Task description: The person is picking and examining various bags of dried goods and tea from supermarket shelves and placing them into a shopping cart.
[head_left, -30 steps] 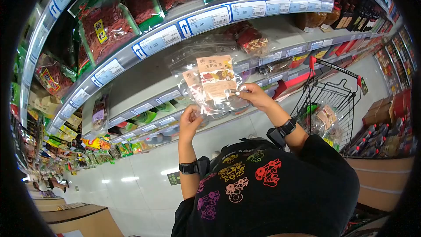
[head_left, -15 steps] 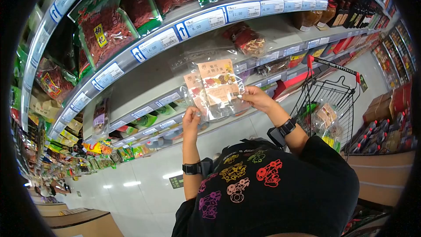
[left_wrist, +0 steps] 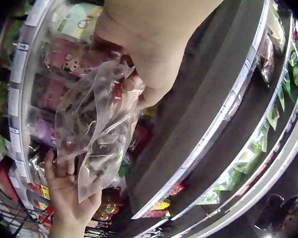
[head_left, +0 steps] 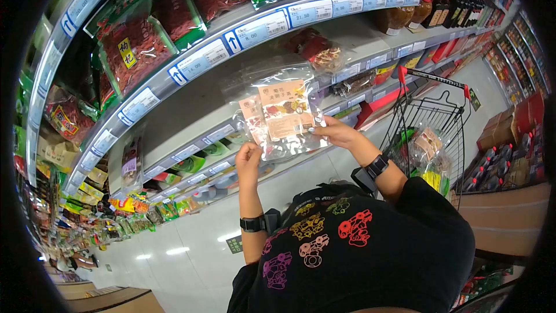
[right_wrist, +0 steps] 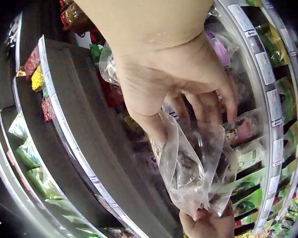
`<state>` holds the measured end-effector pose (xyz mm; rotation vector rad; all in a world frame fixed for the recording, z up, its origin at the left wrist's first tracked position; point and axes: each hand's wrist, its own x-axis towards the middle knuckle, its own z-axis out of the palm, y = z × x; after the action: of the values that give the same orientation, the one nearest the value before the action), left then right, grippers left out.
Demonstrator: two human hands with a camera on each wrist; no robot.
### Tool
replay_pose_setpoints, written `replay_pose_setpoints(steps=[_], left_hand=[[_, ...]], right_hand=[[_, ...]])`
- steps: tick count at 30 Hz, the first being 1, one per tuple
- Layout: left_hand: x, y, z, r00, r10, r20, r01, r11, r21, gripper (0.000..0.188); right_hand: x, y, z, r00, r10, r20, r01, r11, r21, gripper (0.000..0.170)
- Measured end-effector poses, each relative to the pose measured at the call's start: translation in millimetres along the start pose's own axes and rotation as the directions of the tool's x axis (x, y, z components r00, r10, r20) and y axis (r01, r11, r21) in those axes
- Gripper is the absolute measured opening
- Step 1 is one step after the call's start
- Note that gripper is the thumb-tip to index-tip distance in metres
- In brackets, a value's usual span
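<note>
Two overlapping clear tea packets, with tan labels printed with Chinese text and food pictures, are held up in front of the shelf. My left hand pinches their lower left corner. At the lower right edge, my right hand grips the plastic, thumb in front. In the left wrist view, the crinkled clear plastic stretches between the two hands. The right wrist view shows my right hand from the wrist side, with the bags' folds below its fingers.
Red goji bags line the shelf above, behind a price-label strip. A packet of dried food lies on the shelf behind. To the right stands a black wire shopping cart holding bagged goods. Bottles stand farther right.
Both hands keep their hold on the packets, which have tilted slightly back and forth. The shelf and cart have shifted a little left in the head view.
</note>
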<state>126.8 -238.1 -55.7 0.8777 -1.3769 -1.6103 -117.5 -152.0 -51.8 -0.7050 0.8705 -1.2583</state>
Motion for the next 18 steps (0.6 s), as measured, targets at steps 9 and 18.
replay_pose_setpoints(steps=[9,18], left_hand=[[-6,32,1,0.992,0.107,0.063,-0.111,0.992,0.060,0.012],[-12,51,-4,0.954,0.294,0.052,-0.291,0.955,-0.048,0.014]], right_hand=[[-11,-4,22,0.997,-0.063,0.036,0.063,0.998,0.015,0.051],[-22,-10,44,0.981,-0.191,0.023,0.192,0.968,-0.162,0.053]])
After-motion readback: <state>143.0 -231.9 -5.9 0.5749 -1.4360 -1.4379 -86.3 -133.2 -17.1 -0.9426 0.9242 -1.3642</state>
